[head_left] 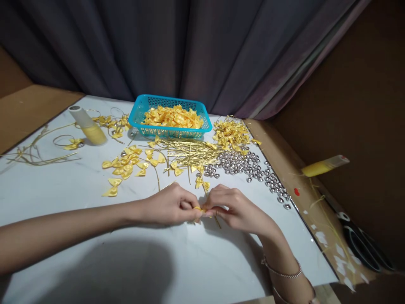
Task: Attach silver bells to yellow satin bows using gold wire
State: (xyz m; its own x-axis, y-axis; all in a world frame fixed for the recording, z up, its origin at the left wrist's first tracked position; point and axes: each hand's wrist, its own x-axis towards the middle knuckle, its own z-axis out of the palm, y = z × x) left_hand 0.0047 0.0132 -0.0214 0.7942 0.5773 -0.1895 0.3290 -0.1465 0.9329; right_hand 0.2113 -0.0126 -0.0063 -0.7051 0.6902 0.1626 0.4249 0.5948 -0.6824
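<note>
My left hand [172, 204] and my right hand [232, 207] meet at the middle of the white table [95, 249], both pinched on a small yellow ribbon bow [200, 209] with a thin gold wire [217, 222] running out beneath the right fingers. Loose yellow bows [126, 164] lie scattered just beyond the hands. A bundle of gold wires [190, 153] lies behind them. A pile of silver beads [243, 162] spreads to the right of the wires.
A blue basket [144, 103] full of yellow bows stands at the back. A yellow thread spool [88, 126] lies at the back left, another spool [322, 166] on the right beside the table. Finished wired bows [230, 133] pile beside the basket. Scissors [360, 242] lie at the right edge.
</note>
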